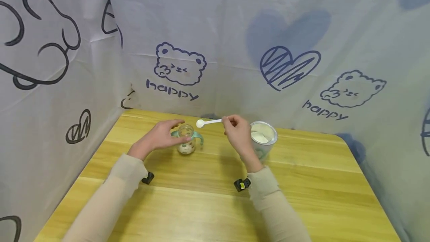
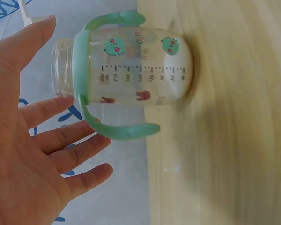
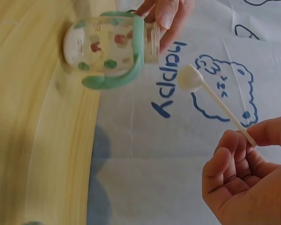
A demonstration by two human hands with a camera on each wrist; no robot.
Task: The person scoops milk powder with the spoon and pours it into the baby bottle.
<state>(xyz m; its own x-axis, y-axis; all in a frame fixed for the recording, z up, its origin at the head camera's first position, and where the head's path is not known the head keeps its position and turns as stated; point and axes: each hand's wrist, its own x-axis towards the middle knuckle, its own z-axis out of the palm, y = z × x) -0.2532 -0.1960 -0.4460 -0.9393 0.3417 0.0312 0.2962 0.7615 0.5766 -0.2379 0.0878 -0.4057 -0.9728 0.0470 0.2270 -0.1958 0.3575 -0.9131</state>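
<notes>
A clear baby bottle (image 1: 186, 148) with green side handles and printed marks stands upright and uncapped on the table, white powder at its bottom. My left hand (image 1: 162, 134) is spread around the bottle's neck, fingers straight and thumb apart. In the right wrist view, my right hand (image 3: 248, 173) pinches the end of a white measuring scoop (image 3: 225, 108) between thumb and fingers. Heaped white powder (image 3: 189, 78) fills the scoop's bowl, which hovers to the right of the bottle's mouth, a little above it. Behind my right wrist stands an open can (image 1: 273, 137) of white powder, partly hidden.
The wooden table (image 1: 188, 204) reaches back to a pale curtain (image 1: 228, 47) printed with bears and hearts. More of this cloth hangs along the left and right sides. Small black wrist cameras (image 1: 242, 185) sit under both sleeves.
</notes>
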